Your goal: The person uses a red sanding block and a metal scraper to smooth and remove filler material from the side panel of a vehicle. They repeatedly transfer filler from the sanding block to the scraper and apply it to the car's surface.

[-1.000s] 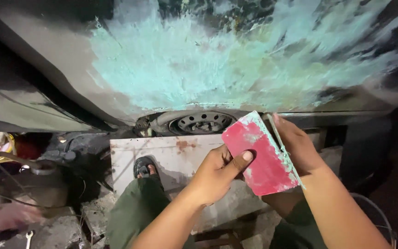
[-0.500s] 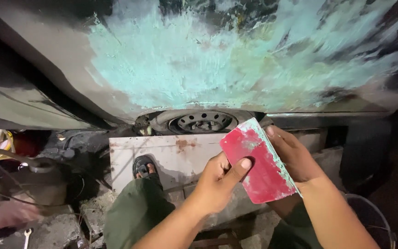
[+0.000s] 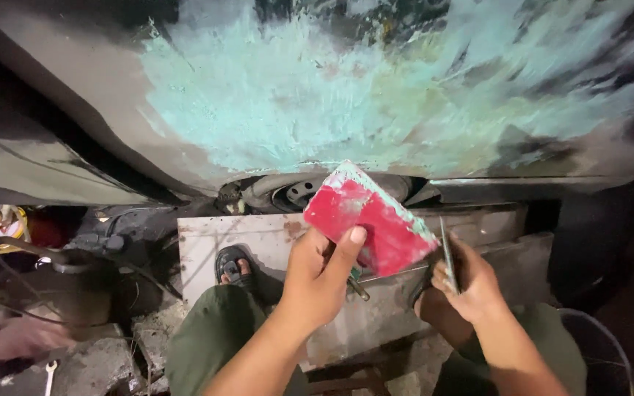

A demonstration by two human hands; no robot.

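Both hands have parted: the left hand (image 3: 324, 275) now pinches the red filler board (image 3: 368, 224) alone, below the car panel (image 3: 111, 125) smeared with turquoise body filler (image 3: 317, 95), while the right hand (image 3: 467, 282) closes around a thin putty knife (image 3: 447, 253). Beneath the panel, a wheel (image 3: 302, 192), pale slab (image 3: 207, 242), sandalled foot (image 3: 232, 268).

Both forearms are bare to the lower frame edge; no sleeves, gloves, rings or watch show. The left hand (image 3: 322, 275) and the right hand (image 3: 466, 282) are uncovered, with short nails. Both legs wear olive-green trousers (image 3: 214, 337) of plain, creased cloth; the second leg lies below the right hand. Left of the left hand, one foot wears a dark open-toed sandal (image 3: 233, 265) with a broad strap across the top, leaving the toes exposed.
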